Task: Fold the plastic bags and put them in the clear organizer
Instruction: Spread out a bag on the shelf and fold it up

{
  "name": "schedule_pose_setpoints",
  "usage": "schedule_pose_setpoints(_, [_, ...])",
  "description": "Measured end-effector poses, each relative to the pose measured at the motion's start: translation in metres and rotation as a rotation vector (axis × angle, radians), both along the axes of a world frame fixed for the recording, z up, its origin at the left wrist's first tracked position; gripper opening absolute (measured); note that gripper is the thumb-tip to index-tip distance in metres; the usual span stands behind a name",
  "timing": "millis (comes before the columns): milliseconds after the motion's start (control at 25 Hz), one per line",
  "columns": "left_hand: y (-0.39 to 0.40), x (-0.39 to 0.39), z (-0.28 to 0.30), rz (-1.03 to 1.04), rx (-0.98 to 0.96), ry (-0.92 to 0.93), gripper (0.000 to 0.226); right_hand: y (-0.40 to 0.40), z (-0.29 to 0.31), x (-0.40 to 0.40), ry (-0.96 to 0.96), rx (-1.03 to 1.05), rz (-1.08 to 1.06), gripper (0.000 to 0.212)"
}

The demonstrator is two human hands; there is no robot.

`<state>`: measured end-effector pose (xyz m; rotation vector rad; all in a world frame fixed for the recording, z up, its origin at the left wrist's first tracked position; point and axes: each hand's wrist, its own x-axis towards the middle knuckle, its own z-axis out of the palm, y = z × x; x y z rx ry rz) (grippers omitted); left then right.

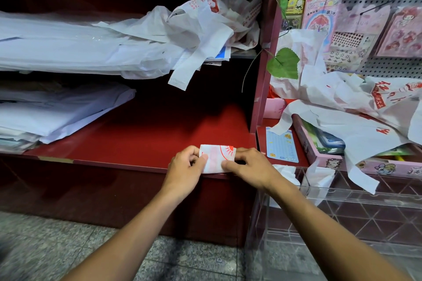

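Resting on red shelf (141,134), folded bag (215,159)

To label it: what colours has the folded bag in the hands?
White with a red sun print, head view: folded bag.

place: small retail shop, stationery/gift kind | evidence: white pegboard wall (376,66) hung on hooks with packaged sticker sheets (319,18) | red display shelving (146,134) stacked with flat white carrier bags (68,45) | printed shopping bags (365,102) heaped over a pink box of goods (324,157) | speckled tile floor (57,242)
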<state>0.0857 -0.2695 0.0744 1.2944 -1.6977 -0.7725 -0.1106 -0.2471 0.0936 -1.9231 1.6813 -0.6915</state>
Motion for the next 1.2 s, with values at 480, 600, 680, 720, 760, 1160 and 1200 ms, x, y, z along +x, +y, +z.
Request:
schedule_pose_setpoints(480, [0.005, 0.007, 0.001, -0.231, -0.141, -0.495, 0.043, 0.002, -0.011, 0.006, 0.490, -0.246, 0.161, 0.047])
schedule_pose_setpoints(600, [0.006, 0.011, -0.001, -0.213, -0.220, -0.466, 0.032, 0.003, -0.010, 0.003, 0.157, -0.257, 0.122, 0.017])
schedule_pose_setpoints(680, [0.008, 0.006, 0.008, -0.170, -0.182, -0.237, 0.016, 0.005, -0.001, -0.001, -0.219, -0.173, 0.069, 0.005])
schedule_pose_setpoints(720, [0.010, 0.001, 0.015, -0.175, -0.101, -0.088, 0.016, 0.009, 0.006, -0.001, -0.377, -0.120, 0.037, 0.011])
schedule_pose_setpoints(760, [0.014, -0.004, 0.023, -0.174, -0.014, 0.047, 0.015, 0.014, 0.012, 0.000, -0.495, -0.077, 0.016, 0.013])
schedule_pose_setpoints(1160, [0.042, -0.039, 0.047, -0.207, 0.294, 0.421, 0.020, 0.049, 0.037, -0.008, -0.949, 0.132, -0.195, 0.011])
schedule_pose_setpoints(1200, [0.045, -0.042, 0.048, -0.224, 0.310, 0.428, 0.017, 0.052, 0.039, -0.011, -0.944, 0.130, -0.210, 0.009])
